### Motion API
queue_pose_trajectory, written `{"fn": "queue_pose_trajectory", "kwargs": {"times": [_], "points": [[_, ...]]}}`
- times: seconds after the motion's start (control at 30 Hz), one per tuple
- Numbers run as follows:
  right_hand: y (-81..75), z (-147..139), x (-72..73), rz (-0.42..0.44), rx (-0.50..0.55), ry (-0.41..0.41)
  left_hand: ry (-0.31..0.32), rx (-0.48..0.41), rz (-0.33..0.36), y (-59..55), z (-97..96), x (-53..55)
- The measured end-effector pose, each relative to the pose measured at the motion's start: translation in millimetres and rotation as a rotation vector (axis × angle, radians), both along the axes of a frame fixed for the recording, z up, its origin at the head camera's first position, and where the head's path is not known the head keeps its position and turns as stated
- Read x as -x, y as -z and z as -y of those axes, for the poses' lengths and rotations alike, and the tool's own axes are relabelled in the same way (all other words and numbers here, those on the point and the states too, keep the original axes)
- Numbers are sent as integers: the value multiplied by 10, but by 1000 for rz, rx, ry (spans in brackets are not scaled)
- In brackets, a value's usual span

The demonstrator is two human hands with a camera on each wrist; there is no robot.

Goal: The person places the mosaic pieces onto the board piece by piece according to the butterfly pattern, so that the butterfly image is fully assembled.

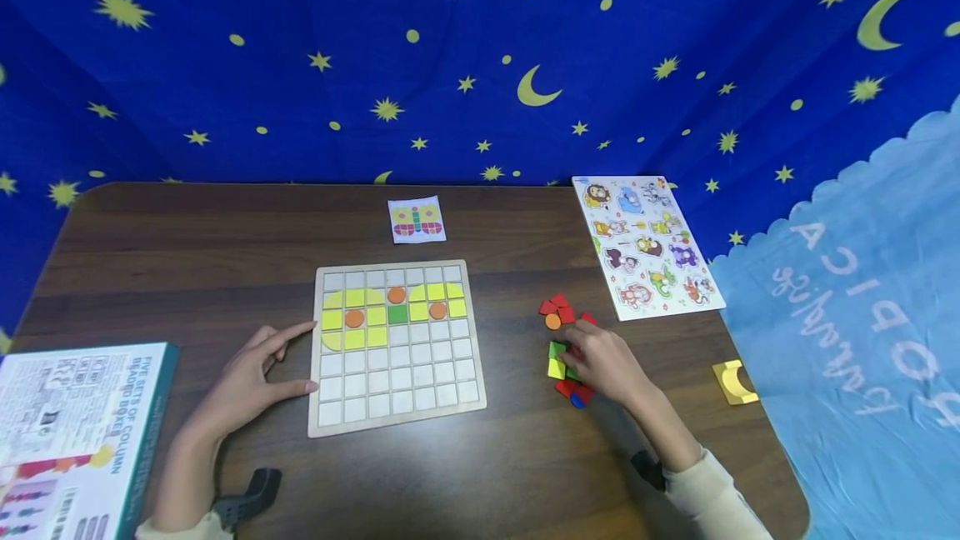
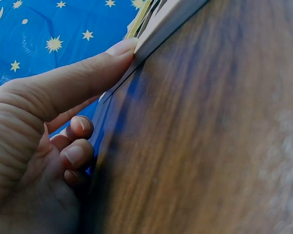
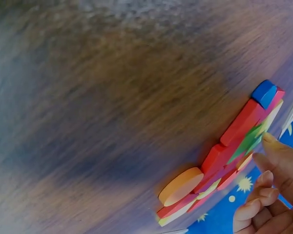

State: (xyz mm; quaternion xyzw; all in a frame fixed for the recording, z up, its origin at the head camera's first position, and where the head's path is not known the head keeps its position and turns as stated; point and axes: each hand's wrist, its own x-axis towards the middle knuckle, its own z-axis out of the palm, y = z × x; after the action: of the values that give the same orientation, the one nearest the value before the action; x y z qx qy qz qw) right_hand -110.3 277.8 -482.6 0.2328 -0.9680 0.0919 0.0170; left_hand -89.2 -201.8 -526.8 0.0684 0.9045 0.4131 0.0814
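A wooden grid board [image 1: 397,419] lies flat, its upper rows partly filled with yellow, orange and green tiles. My left hand [image 1: 243,386] rests at its left edge, thumb and index finger spread and touching the rim. In the left wrist view the thumb [image 2: 88,80] lies against the board's side, while other fingers are bent inward. My right hand [image 1: 607,361] reaches into a pile of loose tiles [image 1: 557,369] in red, green, yellow and blue. In the right wrist view its thumb tip [image 3: 269,140] is right at a green tile [image 3: 245,145], with an orange disc [image 3: 180,187] farther off.
Behind the board lies a small butterfly pattern card [image 1: 417,219]. An animal puzzle board [image 1: 648,248] is at the back right, a yellow notched piece [image 1: 733,382] near the right edge. A box [image 1: 71,440] occupies the left front; a starry cloth [image 1: 420,65] hangs behind.
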Motion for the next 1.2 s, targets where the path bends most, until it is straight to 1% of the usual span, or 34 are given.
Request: {"fn": "queue_pose_trajectory", "kwargs": {"times": [0.13,0.43,0.67,0.8,0.97,1.2], "points": [[0,-14,-2,11,-10,-2,-6,15,20,-16,-7,8],[7,-12,-3,63,-39,-3,-8,13,6,-11,5,-5],[14,-22,60,86,-27,-14,-5,10,-8,-8,2,-1],[9,-4,91,86,-22,-23,-4,8,4,-2,2,-4],[-41,106,122,81,-15,-62,-6,8,23,-11,3,-2],[-114,404,197,98,-17,-138,-4,-2,24,-5,4,7]]}}
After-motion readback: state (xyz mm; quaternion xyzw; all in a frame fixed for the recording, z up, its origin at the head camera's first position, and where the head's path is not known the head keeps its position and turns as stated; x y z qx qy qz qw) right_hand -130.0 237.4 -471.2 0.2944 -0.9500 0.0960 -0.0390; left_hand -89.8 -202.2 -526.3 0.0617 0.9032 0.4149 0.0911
